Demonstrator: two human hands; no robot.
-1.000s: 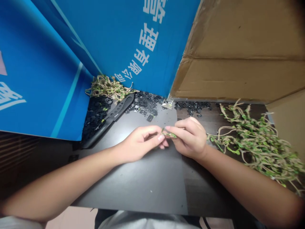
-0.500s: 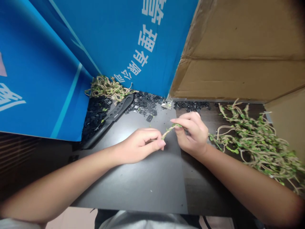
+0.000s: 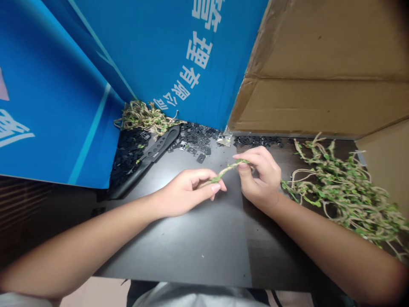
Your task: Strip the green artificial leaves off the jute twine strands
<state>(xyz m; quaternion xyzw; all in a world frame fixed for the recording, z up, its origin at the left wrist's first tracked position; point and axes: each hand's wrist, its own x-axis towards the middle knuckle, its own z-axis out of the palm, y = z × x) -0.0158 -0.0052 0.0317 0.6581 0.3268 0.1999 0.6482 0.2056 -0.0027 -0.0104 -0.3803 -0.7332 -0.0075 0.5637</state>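
Left hand (image 3: 187, 194) and right hand (image 3: 258, 177), fingers curled, pinching a jute twine strand with green leaves (image 3: 225, 172) between them, above a dark tabletop (image 3: 179, 243). Right of the right fingers, a heap of leafy twine (image 3: 345, 192); beyond the fingertips, scattered black plastic pieces (image 3: 198, 140) and a black slotted knife (image 3: 156, 155).

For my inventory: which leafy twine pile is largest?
The sprawling leafy-twine heap beside the right hand; the other, a small tangle, sits in the far corner.
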